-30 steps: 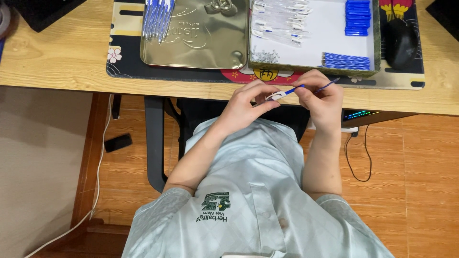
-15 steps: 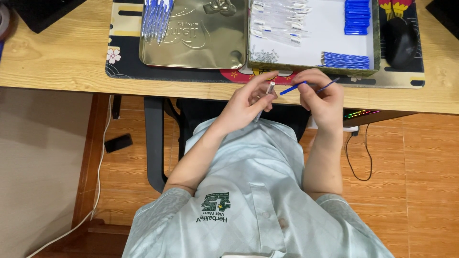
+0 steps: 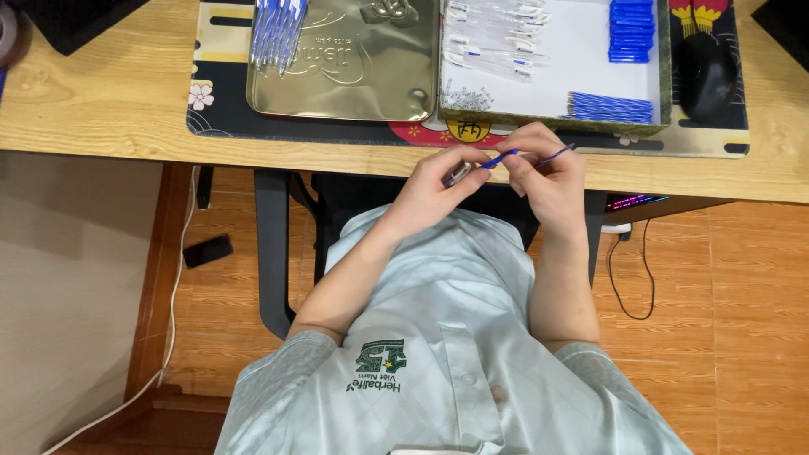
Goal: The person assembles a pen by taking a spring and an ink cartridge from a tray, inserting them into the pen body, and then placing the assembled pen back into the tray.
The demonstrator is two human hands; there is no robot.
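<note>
1. Desk [image 3: 109, 101]: light wood; its near edge runs across the view above the person's lap.
2. Pens [image 3: 276, 29]: a bundle of blue and clear pens lies at the far left corner of the gold tray [image 3: 354, 76], which rests on a dark mat [image 3: 219, 118].
3. Left hand [image 3: 438, 190]: just off the near desk edge, fingers closed, pinching a clear pen barrel [image 3: 459, 173] at its end.
4. Refill [image 3: 527, 157]: a thin blue refill spans between both hands, one end at the barrel.
5. Right hand [image 3: 548, 173]: fingers closed, gripping the refill's other end, touching the near desk edge.
6. Box [image 3: 666, 84]: white-floored, right of the tray, holding clear barrels [image 3: 497, 38], small springs [image 3: 466, 99] and blue refills [image 3: 611, 108].
7. Mouse [image 3: 706, 74]: black, at the box's right side.
</note>
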